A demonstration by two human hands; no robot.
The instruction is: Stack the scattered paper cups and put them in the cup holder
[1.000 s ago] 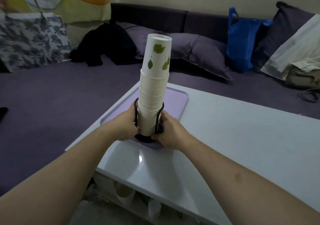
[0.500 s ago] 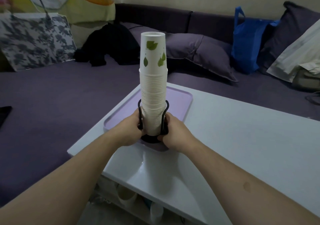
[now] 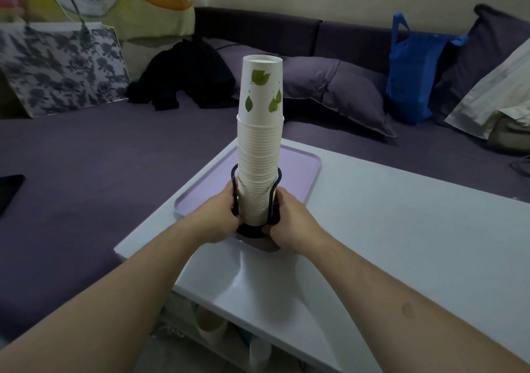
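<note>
A tall stack of white paper cups, upside down, the top one printed with green leaves, stands upright in a black wire cup holder. The holder sits on the near end of a lilac tray on the white table. My left hand grips the holder's left wire and my right hand grips its right side, fingers curled round the frame near its base. The lower cups are partly hidden by my hands.
A purple sofa wraps round the table's left and far sides, with pillows, a blue bag and black clothing on it. A shelf under the table holds cups. The table's left edge lies close to the tray.
The cup stack, tilted to the right a second ago, now stands straight. Both hands keep their grip on the holder. My view has shifted slightly.
</note>
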